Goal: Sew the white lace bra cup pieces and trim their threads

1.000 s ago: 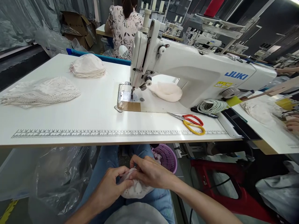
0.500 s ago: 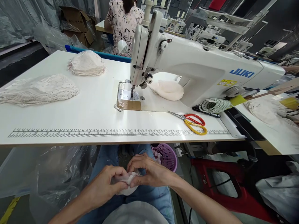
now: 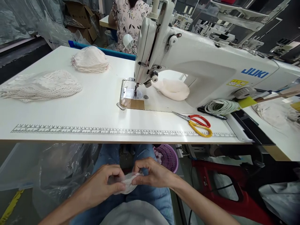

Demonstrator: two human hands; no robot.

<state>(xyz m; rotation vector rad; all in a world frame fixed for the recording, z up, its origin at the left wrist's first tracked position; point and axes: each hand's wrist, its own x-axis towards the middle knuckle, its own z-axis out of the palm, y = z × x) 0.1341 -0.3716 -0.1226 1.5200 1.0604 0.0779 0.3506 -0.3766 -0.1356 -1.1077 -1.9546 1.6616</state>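
Note:
A small piece of white lace-edged fabric (image 3: 128,184) is stretched between my hands above my lap, below the table edge. My left hand (image 3: 109,181) pinches its left end between thumb and fingers. At its right end, my right hand (image 3: 145,173) grips the edge between thumb and forefinger. Part of the fabric is hidden behind the fingers. On the table beyond stands a white sewing machine (image 3: 201,59), with a pale rounded fabric piece (image 3: 174,89) lying under its arm.
Stacks of lace fabric (image 3: 42,86) and pale fabric pieces (image 3: 90,59) lie on the table's left. Scissors (image 3: 197,123) and a coiled cord (image 3: 219,107) lie at right. Below are a purple basket (image 3: 170,158) and a red stool (image 3: 217,187). A person (image 3: 130,23) sits ahead.
My hands have drawn slightly apart, and more of the white fabric shows between them. The camera view has shifted a little, with the machine appearing farther right.

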